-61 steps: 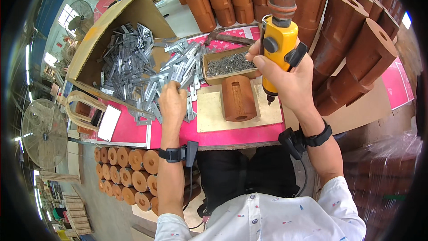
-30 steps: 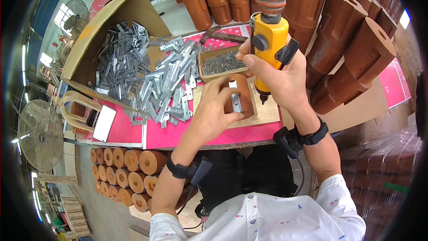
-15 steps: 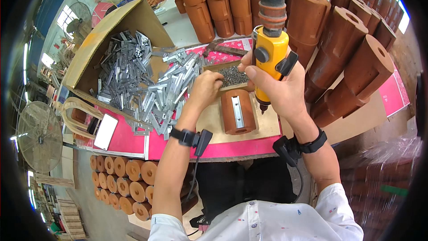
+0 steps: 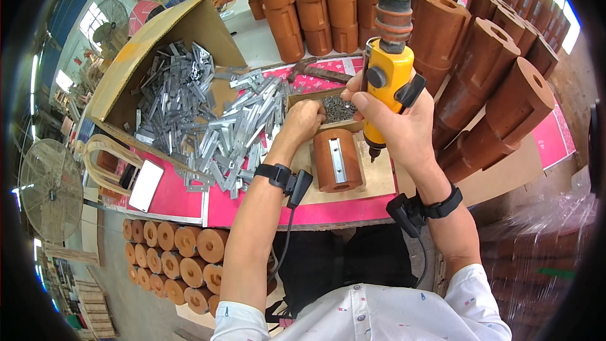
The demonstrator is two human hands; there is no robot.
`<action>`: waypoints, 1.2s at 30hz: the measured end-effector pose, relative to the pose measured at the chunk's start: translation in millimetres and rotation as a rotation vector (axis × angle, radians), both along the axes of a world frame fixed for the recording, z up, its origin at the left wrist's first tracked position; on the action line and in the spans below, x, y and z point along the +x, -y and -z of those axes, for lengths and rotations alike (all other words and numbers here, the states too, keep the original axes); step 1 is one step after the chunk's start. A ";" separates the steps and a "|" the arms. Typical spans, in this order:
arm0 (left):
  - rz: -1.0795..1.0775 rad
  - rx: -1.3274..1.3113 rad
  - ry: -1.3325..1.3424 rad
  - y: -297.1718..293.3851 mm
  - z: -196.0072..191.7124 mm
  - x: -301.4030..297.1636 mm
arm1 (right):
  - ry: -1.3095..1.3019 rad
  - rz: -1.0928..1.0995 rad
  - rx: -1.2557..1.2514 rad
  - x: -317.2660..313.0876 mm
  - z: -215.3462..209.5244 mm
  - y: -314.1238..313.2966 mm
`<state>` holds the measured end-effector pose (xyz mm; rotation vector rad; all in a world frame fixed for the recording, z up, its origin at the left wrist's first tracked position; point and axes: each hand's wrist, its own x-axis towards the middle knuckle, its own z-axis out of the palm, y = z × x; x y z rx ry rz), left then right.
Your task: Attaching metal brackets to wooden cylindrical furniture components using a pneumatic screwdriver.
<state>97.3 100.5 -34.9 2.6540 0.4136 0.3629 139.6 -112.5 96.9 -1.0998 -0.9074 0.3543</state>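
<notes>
My right hand (image 4: 404,123) is wrapped around a yellow power screwdriver (image 4: 386,79), its bit pointing down above the board. At the left end of a shallow tray of small screws (image 4: 339,108), my left hand (image 4: 305,120) has its fingers curled and pressed together over the edge. Whatever they pinch is too small or hidden to make out. Just below both hands a reddish-brown wooden cylinder (image 4: 323,163) lies on a light board (image 4: 372,183). A silver metal strip (image 4: 337,159) with holes sits lengthwise along the cylinder's top.
Loose metal strips (image 4: 237,136) spill from a cardboard box (image 4: 126,69) at left. A hammer (image 4: 319,72) lies behind the screw tray. Tall brown cylinders (image 4: 499,63) stand at back and right. A phone (image 4: 146,185) leans at the left edge; more cylinders (image 4: 165,237) are stacked below.
My left hand has moved slightly right, further over the screw tray. The screwdriver stays in my right hand at nearly the same spot, and the cylinder has not moved.
</notes>
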 end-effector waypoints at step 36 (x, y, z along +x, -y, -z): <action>-0.125 -0.439 0.441 57.3 -41.8 -80.6 | 0.057 0.054 0.028 1.4 -16.3 -15.8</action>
